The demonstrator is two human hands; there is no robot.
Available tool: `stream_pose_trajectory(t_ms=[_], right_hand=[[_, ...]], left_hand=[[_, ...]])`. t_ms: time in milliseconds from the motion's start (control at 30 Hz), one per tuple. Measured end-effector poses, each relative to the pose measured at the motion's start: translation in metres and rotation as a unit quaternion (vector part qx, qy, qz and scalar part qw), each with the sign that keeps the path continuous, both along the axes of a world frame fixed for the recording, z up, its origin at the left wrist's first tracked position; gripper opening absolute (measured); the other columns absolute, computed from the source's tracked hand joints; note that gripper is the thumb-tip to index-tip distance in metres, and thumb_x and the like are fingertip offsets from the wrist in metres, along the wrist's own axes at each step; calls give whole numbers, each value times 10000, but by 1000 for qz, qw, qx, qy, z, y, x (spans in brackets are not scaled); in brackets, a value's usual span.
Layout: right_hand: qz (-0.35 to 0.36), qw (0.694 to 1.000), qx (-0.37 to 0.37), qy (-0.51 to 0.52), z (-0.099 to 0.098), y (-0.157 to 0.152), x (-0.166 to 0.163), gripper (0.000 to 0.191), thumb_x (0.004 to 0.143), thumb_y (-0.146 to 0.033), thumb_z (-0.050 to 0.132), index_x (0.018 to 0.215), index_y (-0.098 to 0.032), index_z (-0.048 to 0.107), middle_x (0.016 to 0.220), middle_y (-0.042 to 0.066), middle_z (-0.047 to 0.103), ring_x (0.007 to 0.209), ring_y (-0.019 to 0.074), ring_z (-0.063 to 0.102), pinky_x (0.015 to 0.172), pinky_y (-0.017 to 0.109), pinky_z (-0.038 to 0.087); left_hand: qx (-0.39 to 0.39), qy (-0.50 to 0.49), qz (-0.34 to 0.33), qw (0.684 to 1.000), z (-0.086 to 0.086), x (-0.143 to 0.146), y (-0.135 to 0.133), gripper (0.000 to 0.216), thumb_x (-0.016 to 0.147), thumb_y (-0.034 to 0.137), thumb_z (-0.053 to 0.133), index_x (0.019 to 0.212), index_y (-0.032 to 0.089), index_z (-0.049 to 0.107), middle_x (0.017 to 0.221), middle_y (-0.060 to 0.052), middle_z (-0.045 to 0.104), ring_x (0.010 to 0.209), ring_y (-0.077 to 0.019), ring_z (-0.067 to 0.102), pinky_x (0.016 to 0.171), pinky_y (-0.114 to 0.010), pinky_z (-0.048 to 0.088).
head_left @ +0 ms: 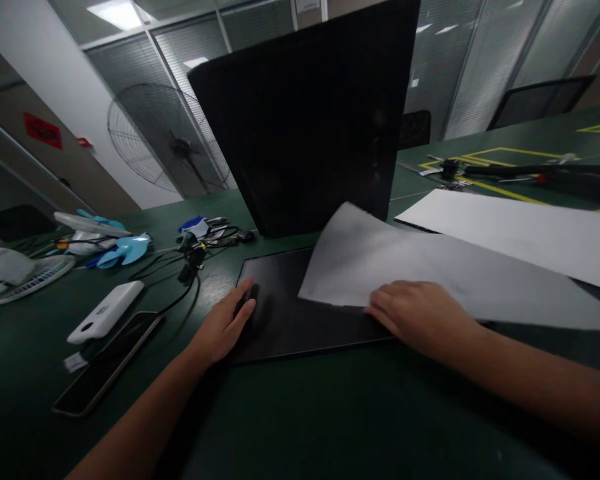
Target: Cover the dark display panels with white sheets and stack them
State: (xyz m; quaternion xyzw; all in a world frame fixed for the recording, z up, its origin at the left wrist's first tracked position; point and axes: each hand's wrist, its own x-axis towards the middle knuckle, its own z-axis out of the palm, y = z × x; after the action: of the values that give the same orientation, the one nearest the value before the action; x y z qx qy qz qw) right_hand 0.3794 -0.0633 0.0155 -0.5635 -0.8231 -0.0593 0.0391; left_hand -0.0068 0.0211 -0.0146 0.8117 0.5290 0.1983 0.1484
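Note:
A thin black panel (275,307) lies flat on the green table. My left hand (226,323) rests at its left end, thumb and forefinger apart over the surface. At the right, my right hand (420,310) pinches the near edge of a white sheet (395,253). That sheet lies partly over the panel, its left corner curled up and its right part reaching along the table. Behind the panel stands a large black board-like screen (315,127), tilted back. The right end of the panel is hidden by the sheet.
Left of my left hand lie a white power bank (106,312) and a dark phone (110,363) with a cable. Farther back are tangled cables (195,250) and small fans (125,250). A second white sheet (520,227) and black tools (520,172) lie at the right.

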Motion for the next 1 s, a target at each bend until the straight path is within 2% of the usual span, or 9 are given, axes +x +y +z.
stream_pose_trajectory(t_ms=[67, 167, 267, 367, 500, 567, 667, 800, 1000], right_hand=[[88, 995, -22, 43, -5, -11, -16, 334, 1033, -378, 490, 1105, -197, 761, 1172, 112, 734, 1024, 271, 706, 870, 432, 577], [170, 976, -78, 111, -6, -21, -23, 487, 1042, -451, 491, 1445, -216, 631, 1522, 105, 546, 1363, 301, 564, 1121, 513, 501], [222, 949, -165, 149, -3, -25, -22, 645, 1034, -515, 508, 1622, -268, 409, 1675, 59, 317, 1503, 267, 405, 1209, 478, 431], [256, 933, -192, 167, -2, -24, -19, 690, 1028, -514, 528, 1654, -304, 328, 1714, 37, 207, 1545, 257, 330, 1228, 469, 408], [214, 951, -119, 189, -5, -16, -10, 648, 1030, -514, 526, 1625, -290, 400, 1689, 67, 291, 1536, 279, 347, 1249, 516, 366], [164, 968, -78, 175, -8, -11, -6, 631, 1034, -537, 501, 1595, -253, 458, 1656, 91, 362, 1516, 307, 376, 1244, 567, 354], [114, 983, -63, 130, -11, -5, -3, 640, 1033, -578, 465, 1556, -212, 515, 1605, 113, 443, 1470, 342, 436, 1192, 621, 399], [117, 988, -49, 92, -13, -6, -5, 598, 1030, -568, 465, 1484, -201, 595, 1565, 123, 496, 1420, 353, 490, 1135, 632, 444], [112, 988, -13, 104, -9, -1, 1, 502, 1042, -525, 446, 1387, -234, 667, 1443, 107, 609, 1274, 305, 601, 1049, 571, 509]], left_hand=[[6, -19, 2, 1000, -1, -1, -1, 766, 1035, 641, 332, 1633, 163, 356, 1694, -128, 349, 1565, -312, 338, 1292, -520, 255], [2, -13, -10, 1000, -1, -2, -2, 790, 1027, 643, 373, 1653, 166, 309, 1706, -131, 319, 1571, -326, 322, 1292, -520, 255], [4, 17, -20, 1000, 1, -2, -3, 817, 973, 653, 517, 1635, 203, 361, 1706, -128, 322, 1560, -359, 340, 1274, -548, 292], [8, 38, -30, 999, 1, -2, -1, 739, 942, 624, 586, 1562, 234, 495, 1724, -117, 281, 1559, -378, 332, 1249, -567, 333], [5, 18, -30, 999, -4, -5, 6, 587, 976, 533, 533, 1488, 250, 586, 1722, -96, 297, 1553, -344, 358, 1254, -557, 323], [12, 5, -6, 1000, -6, -6, 10, 551, 970, 511, 529, 1439, 240, 633, 1699, -103, 355, 1533, -340, 399, 1259, -553, 317], [23, -4, 30, 999, -10, -8, 14, 521, 962, 514, 530, 1373, 235, 688, 1649, -108, 448, 1500, -333, 457, 1267, -540, 311], [22, -7, 37, 999, -12, -9, 16, 508, 973, 529, 507, 1318, 226, 726, 1605, -106, 510, 1493, -314, 471, 1281, -528, 288], [-8, -15, 28, 999, -10, -7, 13, 568, 952, 615, 533, 1339, 242, 716, 1602, -83, 514, 1541, -308, 393, 1285, -544, 257]])
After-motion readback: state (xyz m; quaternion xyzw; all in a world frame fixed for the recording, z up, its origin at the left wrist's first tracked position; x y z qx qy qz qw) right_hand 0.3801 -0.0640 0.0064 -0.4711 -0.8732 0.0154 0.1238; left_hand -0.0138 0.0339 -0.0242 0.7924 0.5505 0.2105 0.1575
